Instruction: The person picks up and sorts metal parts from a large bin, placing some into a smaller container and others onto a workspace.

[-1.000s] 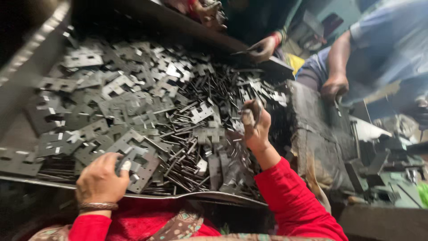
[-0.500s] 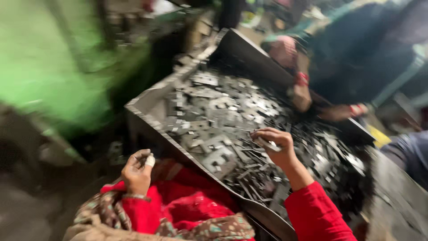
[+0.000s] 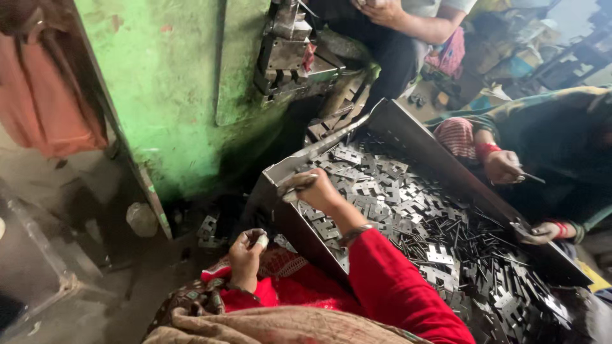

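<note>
Gripping thin metal strip (image 3: 299, 185), right hand (image 3: 319, 191) over tray (image 3: 280, 175).

one tray (image 3: 408, 137), countless metal plates (image 3: 408, 204)

A thin, flat grey metal piece (image 3: 298, 186) is pinched in the right hand (image 3: 317, 190), lying roughly level just above the near-left corner of the metal tray (image 3: 408, 130). Left of that tray and lower, the left hand (image 3: 247, 249) grips a small pale piece (image 3: 262, 241) between its fingertips, held over the red cloth of the lap.
</note>
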